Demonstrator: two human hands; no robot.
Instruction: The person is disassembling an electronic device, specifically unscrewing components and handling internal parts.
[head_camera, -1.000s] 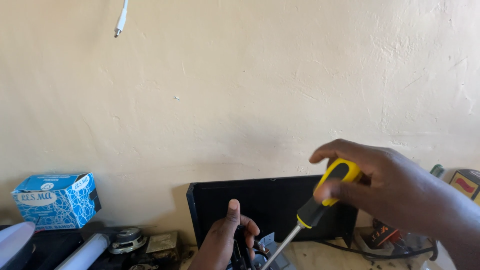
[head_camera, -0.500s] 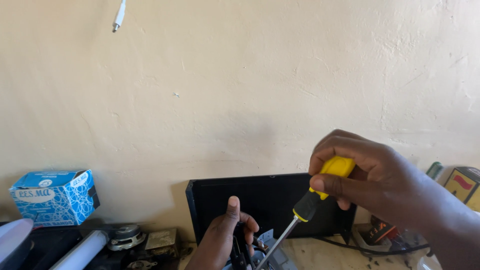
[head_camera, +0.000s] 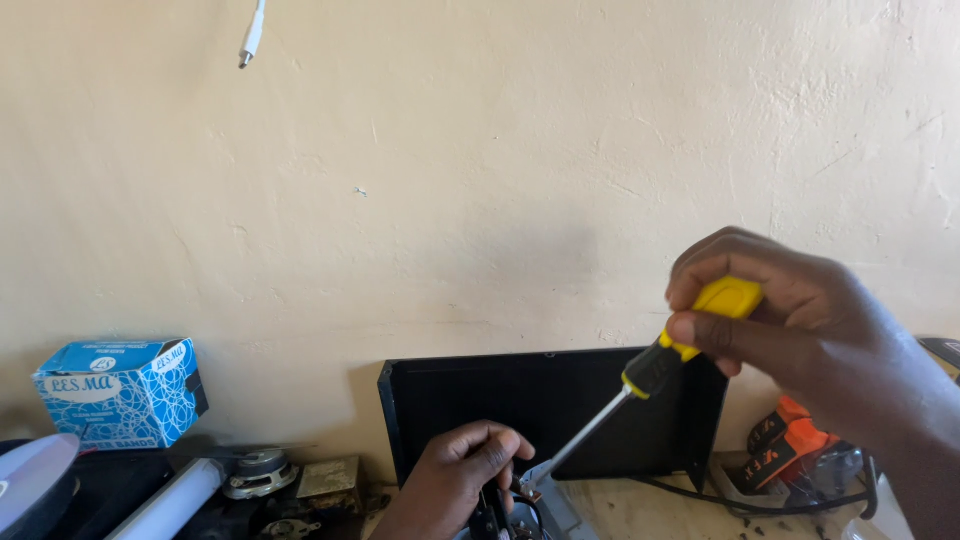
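My right hand (head_camera: 800, 320) grips the yellow and black handle of a screwdriver (head_camera: 680, 345). Its metal shaft slants down and left, and the tip meets a small grey metal part (head_camera: 545, 490) at the bottom edge of the view. My left hand (head_camera: 455, 480) is closed around that part and a dark piece beside it, low in the middle. Much of what the left hand holds is cut off by the frame edge.
A black flat panel (head_camera: 480, 400) leans against the cream wall behind my hands. At left sit a blue and white box (head_camera: 120, 390), a white tube (head_camera: 170, 500), a small round speaker (head_camera: 258, 470) and a disc (head_camera: 35, 480). An orange and black tool (head_camera: 790, 450) with black cables lies at right. A white cable end (head_camera: 250, 35) hangs at the top.
My right hand has turned on the screwdriver handle and closed more fully over it. My left hand's fingers have curled down around the part. The view has shifted slightly.
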